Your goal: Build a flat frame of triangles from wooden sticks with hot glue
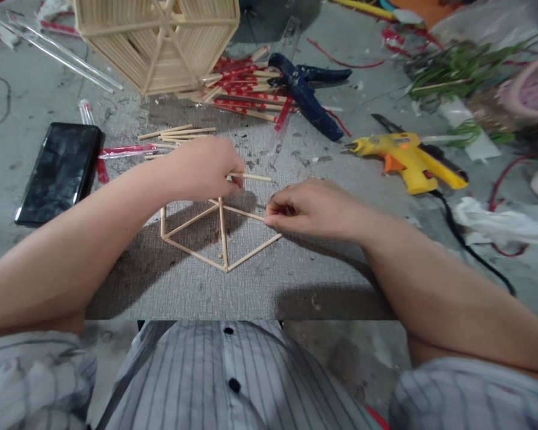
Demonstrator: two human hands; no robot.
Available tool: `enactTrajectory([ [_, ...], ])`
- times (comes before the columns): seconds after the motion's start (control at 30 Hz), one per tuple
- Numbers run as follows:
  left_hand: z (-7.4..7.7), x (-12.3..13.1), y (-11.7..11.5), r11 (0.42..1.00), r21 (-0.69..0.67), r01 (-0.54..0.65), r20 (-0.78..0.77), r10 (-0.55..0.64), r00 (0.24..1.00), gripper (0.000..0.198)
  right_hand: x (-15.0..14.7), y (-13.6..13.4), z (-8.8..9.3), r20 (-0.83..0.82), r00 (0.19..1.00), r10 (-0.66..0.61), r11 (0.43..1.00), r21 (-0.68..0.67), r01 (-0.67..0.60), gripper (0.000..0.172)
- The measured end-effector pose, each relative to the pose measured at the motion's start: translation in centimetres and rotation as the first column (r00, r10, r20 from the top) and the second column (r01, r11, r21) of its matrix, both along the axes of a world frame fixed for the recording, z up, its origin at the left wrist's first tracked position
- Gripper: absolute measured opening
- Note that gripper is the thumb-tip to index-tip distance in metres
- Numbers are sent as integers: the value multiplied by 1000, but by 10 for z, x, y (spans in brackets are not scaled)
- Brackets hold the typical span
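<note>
A flat frame of thin wooden sticks (223, 236), joined in triangles, lies on the grey patterned table in front of me. My left hand (210, 170) is above its far side, fingers closed on a loose wooden stick (257, 177) that points right. At the frame's right corner, my right hand (314, 206) has thumb and forefinger pinched on the end of a frame stick (244, 212). Part of the frame's far left is hidden under my left hand and forearm. Several short loose sticks (177, 132) lie just beyond that hand.
A yellow glue gun (407, 158) with a black cord lies to the right. Blue-handled pliers or cutters (311, 95) lie near red-wrapped sticks (246, 89). A large stacked-stick structure (161, 42) stands at the back. The black phone (58, 173) is at left, greenery (466, 71) at right.
</note>
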State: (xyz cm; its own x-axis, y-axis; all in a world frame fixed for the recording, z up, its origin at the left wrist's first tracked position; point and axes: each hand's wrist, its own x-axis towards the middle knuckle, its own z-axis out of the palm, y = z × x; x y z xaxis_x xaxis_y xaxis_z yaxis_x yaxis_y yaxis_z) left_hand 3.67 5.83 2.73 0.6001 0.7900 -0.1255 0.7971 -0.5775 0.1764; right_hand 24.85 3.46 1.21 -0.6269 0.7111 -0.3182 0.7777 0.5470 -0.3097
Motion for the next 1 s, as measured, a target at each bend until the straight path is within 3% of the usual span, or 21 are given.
enactTrajectory([
  [0.43, 5, -2, 1, 997, -65, -41, -37, 38, 999, 18, -3, -1, 4, -22, 999, -25, 997, -80, 23, 17],
  [0.57, 20, -6, -1, 992, -41, -117, -53, 114, 992, 25, -2, 0, 2, -55, 998, -3, 997, -81, -2, 17],
  [0.77, 48, -29, -5, 978, 6, -208, 100, 207, 973, 32, -2, 0, 3, -35, 999, -17, 996, -93, 13, 16],
  [0.87, 46, -30, -4, 983, -14, -184, 101, 184, 978, 33, -3, 0, 3, -40, 999, -28, 994, -110, 24, 17],
  [1.0, 28, -19, 0, 995, -28, -95, 47, 96, 994, 29, -1, 2, 4, -63, 998, -31, 986, -167, 20, 19],
])
